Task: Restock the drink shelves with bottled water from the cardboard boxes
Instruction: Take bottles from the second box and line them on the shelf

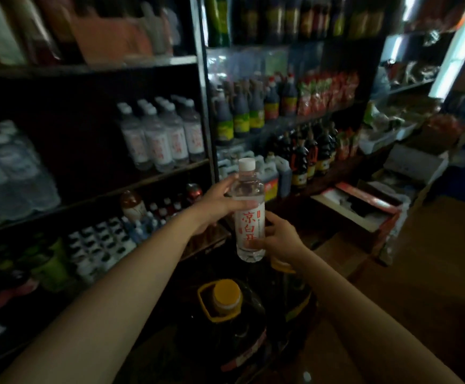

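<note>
So this looks like the carry-to-shelf step: one water bottle (249, 214) is up in the air between both hands, upright, dead centre of the view, not on any shelf yet. The left hand (220, 203) wraps the bottle's shoulder and upper label from the 9 o'clock side, thumb laid across the front. The right hand (277, 236) cups the lower half from about 4 o'clock, fingers curled round the back — so both hands are clamped on the same bottle, one high and one low.

My guess for the next move: one hand lets go and the other swings the bottle up toward 10 o'clock, where a cluster of matching bottles (162, 134) stands on the middle shelf (142, 184). There's dark open space on that shelf to the left of the cluster, so it'd need to go in beside them, standing on its base, without knocking the front row. Only a judgement, though.

The bottle itself: clear plastic, white screw cap, white label with big red characters running down it, water visible above and below the label. It looks full and sealed.

Also around: a big oil jug with a yellow cap (225, 297) right below at 6 o'clock, and an open cardboard box (356, 206) off at 3 o'clock — can't tell what's in it, too dim.
</note>
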Tool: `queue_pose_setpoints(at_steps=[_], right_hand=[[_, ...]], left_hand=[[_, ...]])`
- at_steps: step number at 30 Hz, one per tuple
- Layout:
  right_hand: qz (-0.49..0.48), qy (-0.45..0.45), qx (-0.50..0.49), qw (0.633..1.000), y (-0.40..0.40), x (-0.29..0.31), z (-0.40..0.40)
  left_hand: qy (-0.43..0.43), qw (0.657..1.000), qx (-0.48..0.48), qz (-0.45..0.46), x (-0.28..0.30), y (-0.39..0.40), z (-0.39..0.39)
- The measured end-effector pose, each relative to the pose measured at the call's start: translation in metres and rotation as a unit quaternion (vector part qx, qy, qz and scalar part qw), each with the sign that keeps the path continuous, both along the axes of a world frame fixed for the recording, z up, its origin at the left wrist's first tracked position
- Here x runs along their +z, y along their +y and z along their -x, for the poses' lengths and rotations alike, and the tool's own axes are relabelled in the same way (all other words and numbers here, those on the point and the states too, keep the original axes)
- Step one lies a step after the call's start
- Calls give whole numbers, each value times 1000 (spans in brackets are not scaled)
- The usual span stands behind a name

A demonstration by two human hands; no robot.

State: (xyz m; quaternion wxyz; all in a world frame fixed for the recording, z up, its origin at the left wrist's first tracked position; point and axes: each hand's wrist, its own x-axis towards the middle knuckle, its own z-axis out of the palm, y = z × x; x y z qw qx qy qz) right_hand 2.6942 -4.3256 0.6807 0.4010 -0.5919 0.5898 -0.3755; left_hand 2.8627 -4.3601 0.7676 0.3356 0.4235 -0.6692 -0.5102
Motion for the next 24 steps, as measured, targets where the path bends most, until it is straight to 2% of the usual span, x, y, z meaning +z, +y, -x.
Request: queue_pose_setpoints(at_steps=[7, 14, 19, 24], right_hand=[[26, -3, 58, 998, -68, 37, -75], [44, -25, 29, 998, -147, 52, -153], [58, -32, 55, 996, -207, 62, -202], [66, -7, 57, 996, -258, 52, -242]], left_hand=[[1, 996, 69, 49, 31, -55, -79], [-37, 984, 133, 116, 47, -128, -146], [-27, 980, 134, 147, 60, -173, -193], [-50, 981, 127, 137, 56, -216, -235]])
